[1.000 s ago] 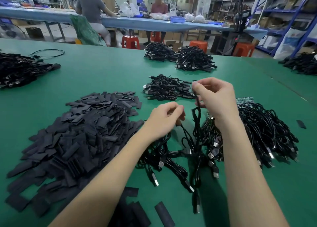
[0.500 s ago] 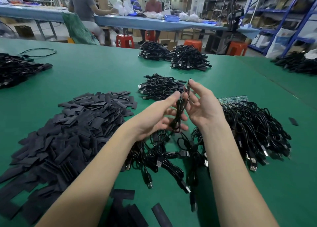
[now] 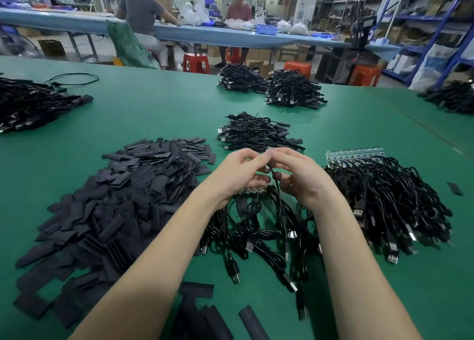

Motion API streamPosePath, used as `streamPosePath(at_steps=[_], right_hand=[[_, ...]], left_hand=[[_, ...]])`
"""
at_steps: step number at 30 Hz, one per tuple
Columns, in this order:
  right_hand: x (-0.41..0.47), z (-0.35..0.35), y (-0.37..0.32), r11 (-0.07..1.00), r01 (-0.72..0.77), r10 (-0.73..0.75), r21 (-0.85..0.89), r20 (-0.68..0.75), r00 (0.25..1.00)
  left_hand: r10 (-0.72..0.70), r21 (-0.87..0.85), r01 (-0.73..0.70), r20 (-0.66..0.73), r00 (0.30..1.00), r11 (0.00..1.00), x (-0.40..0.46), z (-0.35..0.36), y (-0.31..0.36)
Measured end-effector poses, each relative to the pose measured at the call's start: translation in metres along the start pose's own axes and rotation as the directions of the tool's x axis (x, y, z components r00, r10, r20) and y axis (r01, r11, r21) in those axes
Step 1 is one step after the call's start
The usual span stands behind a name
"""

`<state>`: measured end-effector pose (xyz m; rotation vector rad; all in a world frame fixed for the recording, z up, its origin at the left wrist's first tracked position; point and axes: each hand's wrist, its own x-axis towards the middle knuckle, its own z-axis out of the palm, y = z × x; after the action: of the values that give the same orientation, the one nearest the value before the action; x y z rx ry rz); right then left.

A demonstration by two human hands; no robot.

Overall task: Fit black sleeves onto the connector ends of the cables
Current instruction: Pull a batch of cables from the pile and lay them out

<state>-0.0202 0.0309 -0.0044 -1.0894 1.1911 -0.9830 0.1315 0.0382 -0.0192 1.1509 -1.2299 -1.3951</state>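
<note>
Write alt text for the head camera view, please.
Two hands, left and right, meet over a green table, pinching one black cable between them. A heap of black sleeves lies to the left, with cable piles to the right and beyond.

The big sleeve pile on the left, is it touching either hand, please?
Apart. The head view shows both hands raised right of the sleeve pile, on a cable.
</note>
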Motion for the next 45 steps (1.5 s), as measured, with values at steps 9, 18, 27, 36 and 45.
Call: streamPosePath(at_steps=[9, 18, 27, 36, 45], right_hand=[[0.004, -0.003, 0.004, 0.995, -0.014, 0.023, 0.104, -0.086, 0.996], [0.001, -0.004, -0.013, 0.894, 0.18, -0.295, -0.41, -0.237, 0.926], [0.084, 0.096, -0.054, 0.162, 0.286, -0.106, -0.944, 0.272, 0.957], [0.117, 0.121, -0.018, 0.139, 0.226, -0.069, -0.964, 0.218, 0.974], [0.088, 0.067, -0.058, 0.535, 0.312, -0.267, -0.785, 0.193, 0.944]], left_hand=[[0.097, -0.145, -0.104, -0.056, 0.994, 0.984, -0.005, 0.009, -0.014], [0.043, -0.233, -0.064, -0.092, 0.995, 0.97, -0.002, 0.01, -0.033], [0.007, -0.294, -0.041, -0.114, 0.993, 0.955, 0.0, 0.01, -0.037], [0.045, -0.221, -0.071, -0.12, 0.992, 0.973, -0.003, 0.007, -0.037], [0.012, -0.28, -0.049, -0.132, 0.991, 0.959, 0.003, 0.006, -0.042]])
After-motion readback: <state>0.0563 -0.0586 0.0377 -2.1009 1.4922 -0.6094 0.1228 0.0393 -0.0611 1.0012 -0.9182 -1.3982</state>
